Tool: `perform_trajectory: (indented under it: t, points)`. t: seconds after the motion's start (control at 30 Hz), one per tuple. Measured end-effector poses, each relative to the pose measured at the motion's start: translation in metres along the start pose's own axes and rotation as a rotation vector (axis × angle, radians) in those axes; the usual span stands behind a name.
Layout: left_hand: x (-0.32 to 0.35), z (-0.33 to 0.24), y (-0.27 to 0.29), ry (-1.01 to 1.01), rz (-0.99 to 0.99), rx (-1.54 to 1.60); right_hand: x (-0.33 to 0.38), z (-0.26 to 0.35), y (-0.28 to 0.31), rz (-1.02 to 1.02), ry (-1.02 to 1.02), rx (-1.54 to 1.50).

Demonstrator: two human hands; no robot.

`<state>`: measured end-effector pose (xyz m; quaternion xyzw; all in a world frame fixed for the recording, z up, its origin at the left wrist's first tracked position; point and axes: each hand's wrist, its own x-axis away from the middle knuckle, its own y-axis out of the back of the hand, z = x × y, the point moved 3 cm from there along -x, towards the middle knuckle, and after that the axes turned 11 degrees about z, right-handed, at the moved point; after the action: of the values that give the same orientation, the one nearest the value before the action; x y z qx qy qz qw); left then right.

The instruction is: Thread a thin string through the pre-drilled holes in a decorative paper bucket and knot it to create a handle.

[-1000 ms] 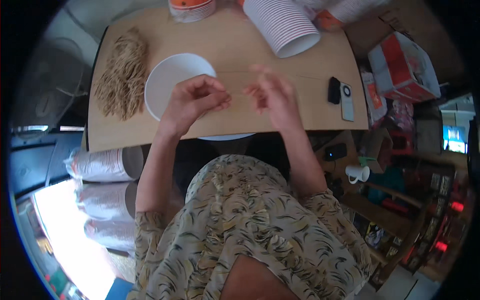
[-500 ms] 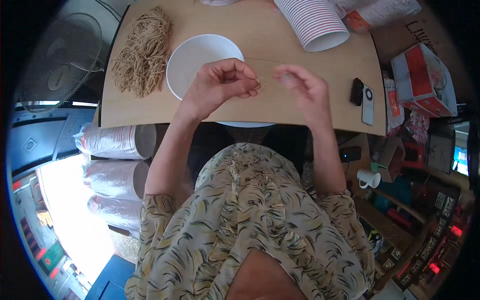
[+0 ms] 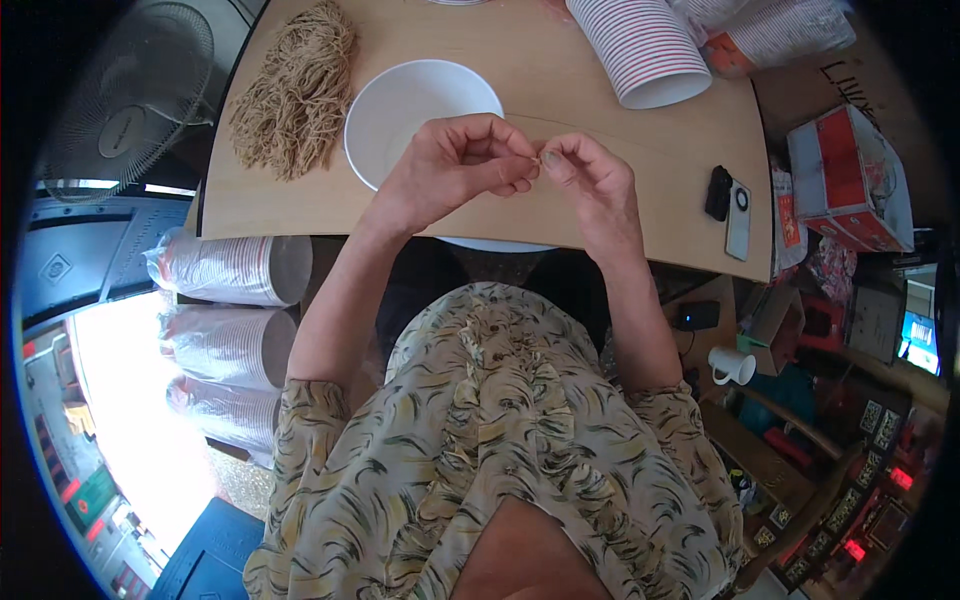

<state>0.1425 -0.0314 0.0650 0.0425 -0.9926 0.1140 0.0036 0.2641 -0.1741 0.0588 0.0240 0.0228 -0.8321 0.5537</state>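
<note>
My left hand (image 3: 465, 165) is closed in a pinch, thumb against forefinger, above the table near the right side of a large round white tub (image 3: 395, 90). Its fingertips meet those of my right hand (image 3: 595, 185), which is pinching too, thumb to forefinger. Whatever sits between the fingertips is tiny; a bit of thin tan strand seems to show there, but I cannot be sure. To the left of the tub lies a loose heap of tan cords (image 3: 295, 95).
Stacked white paper tubs (image 3: 640, 55) lie at the back right of the table (image 3: 560, 215). A black object (image 3: 718, 193) and a grey phone-like device (image 3: 738, 220) lie at the right edge. Wrapped tub stacks (image 3: 235, 265) stand lower left, below a fan (image 3: 125, 125). A white mug (image 3: 732, 366) is lower right.
My right hand has come left, from apart and blurred to touching the left fingertips. My left hand has shifted slightly right, still pinching. The whole view has shifted a little.
</note>
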Motion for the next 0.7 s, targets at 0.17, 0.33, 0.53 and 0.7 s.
perform_trajectory:
  t: [0.17, 0.33, 0.53, 0.7]
  points:
    - [0.001, -0.001, -0.002, -0.030, -0.020, 0.009, 0.000, 0.000, -0.006, 0.006, 0.000, -0.005]
    - [0.003, -0.002, -0.002, -0.023, -0.046, -0.061, 0.003, -0.002, -0.003, 0.009, -0.093, -0.040]
    - [0.004, -0.004, -0.006, -0.019, -0.038, -0.056, 0.007, 0.002, 0.002, -0.081, -0.041, -0.047]
    - [0.001, -0.004, -0.010, -0.069, -0.046, -0.046, 0.008, 0.010, 0.003, -0.103, -0.026, -0.087]
